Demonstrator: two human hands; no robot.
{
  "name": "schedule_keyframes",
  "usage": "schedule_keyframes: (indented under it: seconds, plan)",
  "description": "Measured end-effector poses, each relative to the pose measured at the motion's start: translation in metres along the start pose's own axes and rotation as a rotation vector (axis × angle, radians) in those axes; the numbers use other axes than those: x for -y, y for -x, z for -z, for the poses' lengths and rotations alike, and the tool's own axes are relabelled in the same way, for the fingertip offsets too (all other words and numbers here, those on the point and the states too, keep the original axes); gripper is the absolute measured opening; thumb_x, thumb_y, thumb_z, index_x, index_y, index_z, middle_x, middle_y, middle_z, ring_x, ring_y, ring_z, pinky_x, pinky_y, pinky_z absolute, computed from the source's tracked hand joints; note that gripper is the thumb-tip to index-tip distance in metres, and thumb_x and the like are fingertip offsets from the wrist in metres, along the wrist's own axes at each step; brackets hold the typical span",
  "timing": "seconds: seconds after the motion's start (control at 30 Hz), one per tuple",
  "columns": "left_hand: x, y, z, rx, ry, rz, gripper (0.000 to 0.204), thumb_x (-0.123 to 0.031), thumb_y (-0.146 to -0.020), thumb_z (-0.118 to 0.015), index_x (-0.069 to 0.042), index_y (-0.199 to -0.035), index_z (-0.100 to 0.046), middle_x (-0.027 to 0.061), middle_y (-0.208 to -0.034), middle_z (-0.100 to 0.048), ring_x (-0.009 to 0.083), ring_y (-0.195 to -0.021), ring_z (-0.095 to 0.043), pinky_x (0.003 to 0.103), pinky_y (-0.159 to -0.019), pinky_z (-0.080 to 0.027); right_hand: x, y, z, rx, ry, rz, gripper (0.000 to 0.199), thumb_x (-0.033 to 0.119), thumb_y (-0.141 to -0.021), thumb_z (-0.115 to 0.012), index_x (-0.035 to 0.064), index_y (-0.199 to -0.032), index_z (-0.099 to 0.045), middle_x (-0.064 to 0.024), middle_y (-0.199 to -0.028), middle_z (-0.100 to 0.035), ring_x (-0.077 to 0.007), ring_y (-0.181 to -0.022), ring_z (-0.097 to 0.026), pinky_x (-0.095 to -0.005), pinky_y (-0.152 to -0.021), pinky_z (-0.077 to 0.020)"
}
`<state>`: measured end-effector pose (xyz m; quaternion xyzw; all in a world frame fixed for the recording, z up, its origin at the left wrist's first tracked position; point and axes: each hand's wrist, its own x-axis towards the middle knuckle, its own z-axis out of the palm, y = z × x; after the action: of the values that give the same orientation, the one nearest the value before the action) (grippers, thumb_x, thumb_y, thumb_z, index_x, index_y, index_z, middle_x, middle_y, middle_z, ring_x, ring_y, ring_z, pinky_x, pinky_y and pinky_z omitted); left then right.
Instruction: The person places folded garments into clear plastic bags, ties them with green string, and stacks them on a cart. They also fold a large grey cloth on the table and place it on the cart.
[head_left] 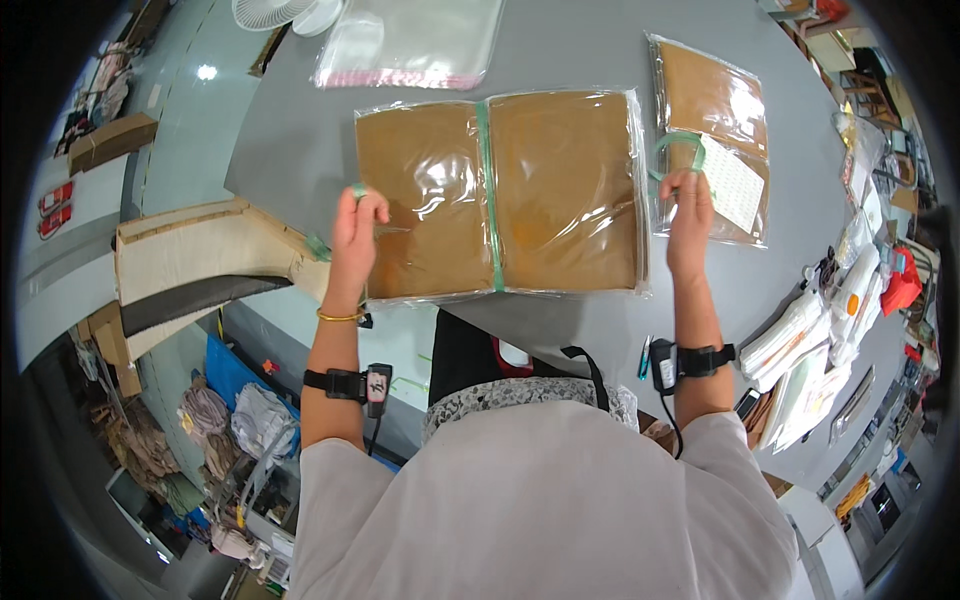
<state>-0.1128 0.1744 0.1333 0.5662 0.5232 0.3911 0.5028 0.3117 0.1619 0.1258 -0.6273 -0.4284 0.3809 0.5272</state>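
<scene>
Left hand (pixel 354 228) half curled at the bundle's left edge; green scrap (pixel 359 190) at its fingertips, can't tell if gripped. Right hand (pixel 690 208) pinched closed on green tape ring (pixel 700 150). Film-wrapped brown bundle (pixel 568 190) flat between them on grey surface (pixel 575 45). I'd keep its middle green strip (pixel 488 175) flat, film unwrinkled. Clear bags (pixel 415 40) beyond.

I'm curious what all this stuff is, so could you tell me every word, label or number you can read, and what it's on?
White sheet: rows of fine marks, too small to read.
Left forearm box: a dark mark on a pale label; I won't copy it.
Right forearm box: a small pale label, too small to read.
Large brown package: no writing I can make out.
</scene>
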Motion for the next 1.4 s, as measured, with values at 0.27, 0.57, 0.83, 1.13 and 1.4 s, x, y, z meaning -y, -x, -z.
schedule_keyframes:
  seconds: [0.27,0.57,0.83,1.13,1.4]
  plan:
    - [0.010,-0.063,-0.107,0.068,-0.199,0.198,0.035,-0.031,-0.097,-0.062,0.001,-0.088,-0.053,0.0113,-0.068,-0.057,0.0198,-0.063,-0.051,0.035,-0.062,-0.044,0.018,0.040,-0.152,0.348,0.891,0.615,0.011,0.010,-0.079,-0.063,0.0083,-0.088,-0.056,-0.0110,-0.082,-0.060,-0.0317,-0.079,-0.059,-0.0415,-0.071,-0.0445]
    - [0.040,-0.052,-0.112,-0.101,0.023,0.134,0.023,-0.013,-0.095,-0.061,0.001,-0.080,-0.050,0.0104,-0.061,-0.052,0.0171,-0.055,-0.046,0.036,-0.055,-0.041,0.005,0.049,-0.184,0.128,0.939,0.130,0.031,0.029,-0.095,-0.054,0.0059,-0.080,-0.069,-0.0129,-0.089,-0.069,-0.0328,-0.083,-0.062,-0.0462,-0.076,-0.0438]
    - [0.045,-0.059,-0.111,-0.075,0.149,0.173,0.025,-0.013,-0.092,-0.064,0.001,-0.076,-0.050,0.0098,-0.058,-0.052,0.0161,-0.053,-0.045,0.035,-0.053,-0.041,-0.010,0.021,-0.200,0.117,0.752,-0.590,0.039,0.047,-0.082,-0.058,0.0122,-0.085,-0.076,-0.0151,-0.097,-0.071,-0.0339,-0.097,-0.064,-0.0424,-0.095,-0.0401]
    - [0.027,-0.045,-0.105,0.097,-0.123,-0.022,0.030,-0.014,-0.090,-0.064,-0.005,-0.114,-0.048,0.0130,-0.082,-0.063,0.0318,-0.068,-0.064,0.041,-0.061,-0.050,0.130,-0.018,-0.155,0.946,1.623,0.783,0.013,0.021,-0.074,-0.068,0.0099,-0.076,-0.073,-0.0026,-0.112,-0.063,-0.0205,-0.115,-0.050,-0.0326,-0.092,-0.0407]
    - [0.025,-0.049,-0.109,0.343,-0.638,-0.353,0.021,-0.020,-0.092,-0.058,-0.011,-0.110,-0.063,0.0110,-0.103,-0.064,0.0317,-0.076,-0.065,0.044,-0.067,-0.054,0.171,0.038,-0.151,1.068,0.297,0.114,0.016,0.011,-0.081,-0.059,0.0086,-0.093,-0.069,-0.0155,-0.098,-0.065,-0.0341,-0.089,-0.064,-0.0445,-0.082,-0.0509]
